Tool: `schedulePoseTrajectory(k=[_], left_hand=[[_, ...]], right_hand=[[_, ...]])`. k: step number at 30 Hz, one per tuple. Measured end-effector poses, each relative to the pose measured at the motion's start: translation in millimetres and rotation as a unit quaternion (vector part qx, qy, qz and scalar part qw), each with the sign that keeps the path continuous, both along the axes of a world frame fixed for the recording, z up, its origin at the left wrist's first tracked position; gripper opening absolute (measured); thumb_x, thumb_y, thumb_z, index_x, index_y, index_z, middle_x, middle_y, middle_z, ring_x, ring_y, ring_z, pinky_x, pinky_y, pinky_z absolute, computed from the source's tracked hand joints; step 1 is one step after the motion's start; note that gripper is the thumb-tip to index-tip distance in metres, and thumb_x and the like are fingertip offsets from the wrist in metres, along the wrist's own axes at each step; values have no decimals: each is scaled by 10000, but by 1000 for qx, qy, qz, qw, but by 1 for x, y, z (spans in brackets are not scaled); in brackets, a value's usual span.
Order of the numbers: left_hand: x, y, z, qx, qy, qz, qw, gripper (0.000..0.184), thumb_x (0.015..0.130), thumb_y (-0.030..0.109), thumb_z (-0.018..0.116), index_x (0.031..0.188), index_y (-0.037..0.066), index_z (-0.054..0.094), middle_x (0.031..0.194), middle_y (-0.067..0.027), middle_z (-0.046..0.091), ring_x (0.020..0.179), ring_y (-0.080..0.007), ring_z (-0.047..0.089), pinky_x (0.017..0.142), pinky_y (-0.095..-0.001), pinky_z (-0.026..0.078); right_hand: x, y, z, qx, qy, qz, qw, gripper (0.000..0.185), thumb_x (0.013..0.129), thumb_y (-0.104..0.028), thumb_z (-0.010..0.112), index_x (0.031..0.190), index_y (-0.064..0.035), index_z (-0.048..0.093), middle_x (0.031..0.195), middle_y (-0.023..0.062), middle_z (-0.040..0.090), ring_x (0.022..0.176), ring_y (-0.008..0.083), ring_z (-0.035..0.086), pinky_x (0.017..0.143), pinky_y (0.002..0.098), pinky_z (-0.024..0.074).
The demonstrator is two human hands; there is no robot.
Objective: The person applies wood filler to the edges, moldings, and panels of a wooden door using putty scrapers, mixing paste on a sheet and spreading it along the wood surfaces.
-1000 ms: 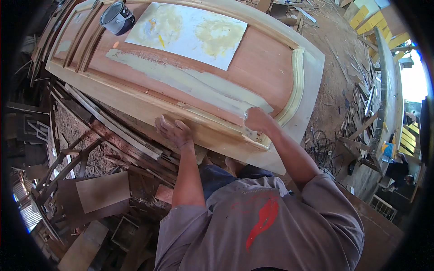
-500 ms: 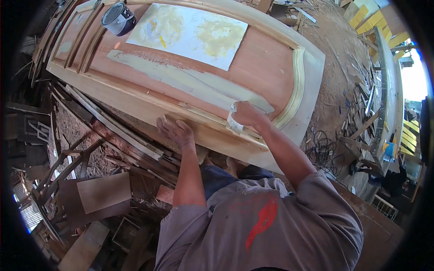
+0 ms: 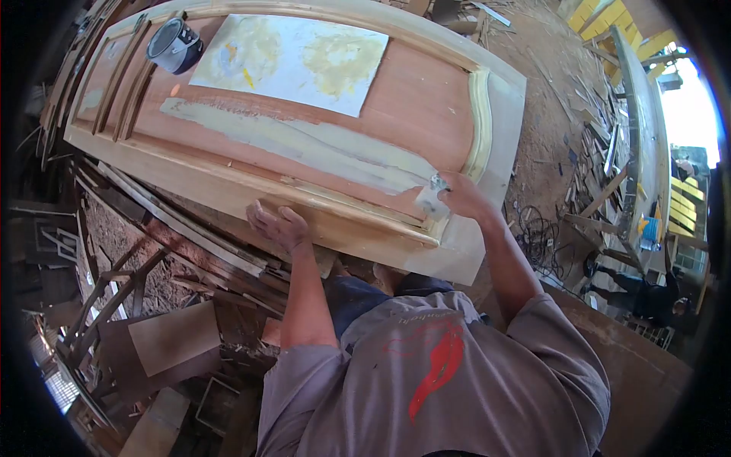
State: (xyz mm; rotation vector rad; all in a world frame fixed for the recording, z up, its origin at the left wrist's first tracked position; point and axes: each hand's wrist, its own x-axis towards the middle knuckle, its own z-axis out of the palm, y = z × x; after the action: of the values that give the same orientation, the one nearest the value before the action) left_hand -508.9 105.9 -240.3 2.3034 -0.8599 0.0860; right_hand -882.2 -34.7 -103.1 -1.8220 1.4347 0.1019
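My right hand (image 3: 459, 195) is closed on a pale, putty-smeared scraper (image 3: 432, 204), held over the door's near moulding by its right corner. Fingers apart, my left hand (image 3: 279, 225) rests on the near edge of the wooden door (image 3: 343, 250). A long strip of pale filler (image 3: 304, 147) runs along the reddish panel (image 3: 426, 99). On the panel lies a white board (image 3: 293, 57) smeared with yellowish paste. The dark tub (image 3: 175, 47) stands to the left of the board.
Stacked timber strips (image 3: 190, 217) lie below the door's left part. Wood scraps (image 3: 601, 145) and a coiled cable (image 3: 539, 247) are on the ground at right. Beyond them stands a long upright panel (image 3: 643, 145), with another person (image 3: 647, 293) near its lower end.
My right hand with the scraper went left along the moulding, then back right to the corner. The view has shifted, so the door appears further left. More of the other person shows at right.
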Motion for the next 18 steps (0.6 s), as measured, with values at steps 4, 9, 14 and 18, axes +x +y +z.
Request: schedulePoseTrajectory(k=[4,9,14,18], left_hand=[[-1,2,6,22,-31,-10,999,583,975,209,480,1468,-98,429,1530,-334,411,1469,-473,360,1223,-583,300],[2,2,-5,2,-53,-12,999,565,964,202,498,1446,-89,453,1520,-324,428,1458,-472,378,1213,-590,313],[1,1,-4,-23,-63,-20,998,563,951,190,516,1443,-76,455,1503,-320,438,1448,-484,385,1206,-602,322],[-1,1,-3,-21,-67,-22,997,580,939,185,526,1453,-72,443,1501,-318,439,1443,-486,388,1211,-602,319]], right_hand=[[-4,8,28,-5,-90,-63,994,284,895,-77,666,1158,28,651,1070,262,725,1043,439,702,919,492,524],[-37,19,12,26,-89,-56,994,394,912,-70,685,1298,0,646,1134,247,727,1097,416,701,971,455,525],[-19,32,2,21,-90,0,996,435,898,-59,685,1329,-18,650,1195,261,717,1160,435,674,1013,469,522],[-7,28,-21,13,-102,35,994,438,904,-71,691,1335,-10,646,1213,264,711,1186,444,658,1020,479,516]])
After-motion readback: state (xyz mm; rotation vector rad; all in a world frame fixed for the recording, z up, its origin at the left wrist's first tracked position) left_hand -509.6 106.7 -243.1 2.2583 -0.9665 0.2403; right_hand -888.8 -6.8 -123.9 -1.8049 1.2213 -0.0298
